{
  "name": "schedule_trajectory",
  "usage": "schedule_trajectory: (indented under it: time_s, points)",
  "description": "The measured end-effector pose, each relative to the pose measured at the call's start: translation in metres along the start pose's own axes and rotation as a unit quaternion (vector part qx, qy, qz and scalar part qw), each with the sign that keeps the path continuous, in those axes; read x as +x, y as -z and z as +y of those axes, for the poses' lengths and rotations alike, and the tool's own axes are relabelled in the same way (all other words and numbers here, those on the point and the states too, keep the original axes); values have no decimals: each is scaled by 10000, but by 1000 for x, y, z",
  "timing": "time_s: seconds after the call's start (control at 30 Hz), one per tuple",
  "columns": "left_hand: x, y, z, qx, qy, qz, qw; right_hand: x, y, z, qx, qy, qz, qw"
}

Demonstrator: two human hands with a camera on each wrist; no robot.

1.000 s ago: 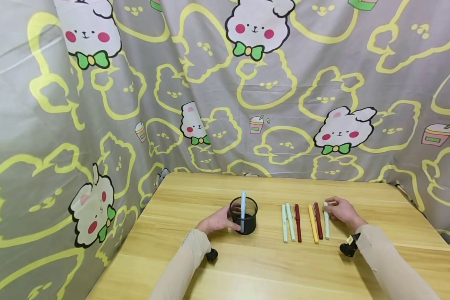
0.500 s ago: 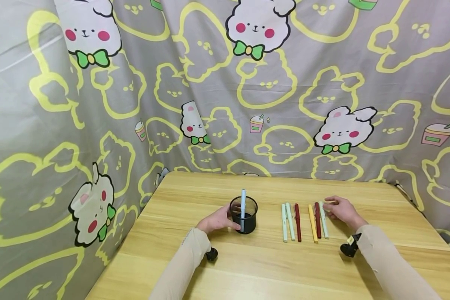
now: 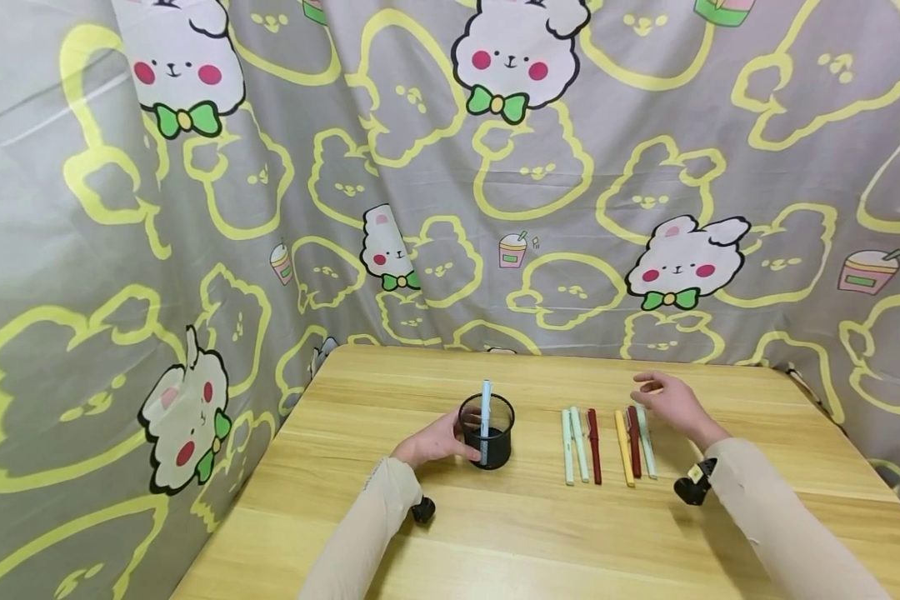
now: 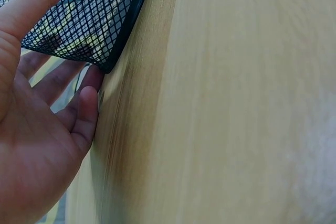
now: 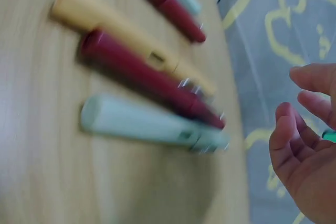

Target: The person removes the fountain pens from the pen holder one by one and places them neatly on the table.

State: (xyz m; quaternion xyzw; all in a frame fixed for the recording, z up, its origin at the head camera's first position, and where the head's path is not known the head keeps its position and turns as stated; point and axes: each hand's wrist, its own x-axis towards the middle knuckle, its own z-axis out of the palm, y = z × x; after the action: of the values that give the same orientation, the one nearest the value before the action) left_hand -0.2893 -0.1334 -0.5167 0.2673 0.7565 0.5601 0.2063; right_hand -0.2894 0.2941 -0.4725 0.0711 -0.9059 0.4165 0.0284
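Note:
My left hand (image 3: 435, 440) holds a black mesh pen holder (image 3: 501, 452) from its left side, thumb in front and fingers behind; the left wrist view shows the mesh wall (image 4: 92, 24) between them. One light blue pen (image 3: 486, 402) stands in the holder. My right hand (image 3: 675, 404) hovers just past the top ends of the right-hand pens, holding nothing. Closest to it lies a mint pen (image 3: 648, 450), beside a dark red pen (image 3: 634, 454) and a yellow pen (image 3: 624, 454). In the right wrist view the fingers (image 5: 286, 129) are apart from these pens.
Another group lies further left on the wooden table (image 3: 525, 533): two mint pens, one at the outside (image 3: 567, 454) and one in the middle (image 3: 581, 450), plus a dark red pen (image 3: 595, 454). A patterned curtain (image 3: 450, 183) hangs behind the table and along its left.
The rightmost mint pen has shifted left to lie against the dark red pen. My right hand has come off it and moved up and left. The left hand has stayed at the holder.

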Motion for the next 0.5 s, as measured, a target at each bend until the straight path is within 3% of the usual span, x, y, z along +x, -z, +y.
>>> schedule_trajectory:
  time_s: [0.5]
  points:
    - [-1,0,1,-21,-14,-41,10000,5,-24,-78,158,817,-244,9962]
